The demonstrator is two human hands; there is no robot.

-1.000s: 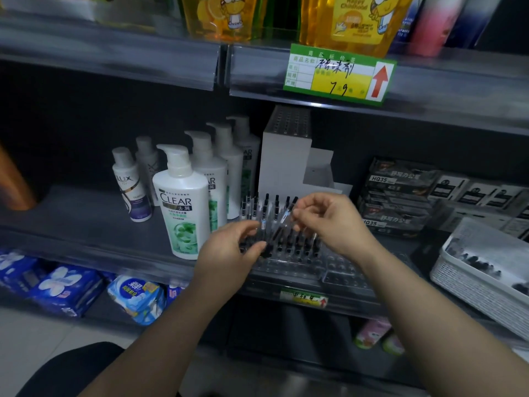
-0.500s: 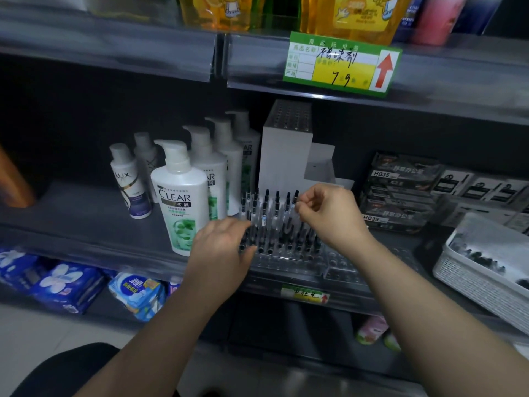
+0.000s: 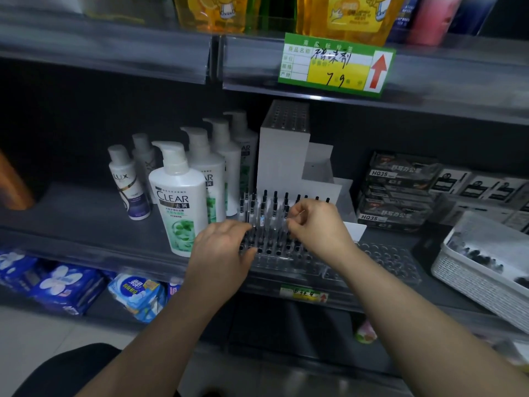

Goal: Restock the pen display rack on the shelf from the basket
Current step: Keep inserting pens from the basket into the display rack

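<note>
As the left hand (image 3: 221, 253) rests loose-fingered on the rack (image 3: 383, 260), right hand (image 3: 317, 224) has lowered — pinching a pen (image 3: 286, 209).

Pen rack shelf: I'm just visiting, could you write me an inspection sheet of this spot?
Surface: dark shelf, dim light.
Job's things: clear pen display rack, left holes filled with pens, right holes empty; white basket at right holds more.
Clutter: shampoo bottles left, boxes right, white stepped stand behind.
Hands: left hand rests open on rack; right hand pinches one pen.
Cables: nothing seen.
Surroundings: price tag above, blue packets below.
</note>
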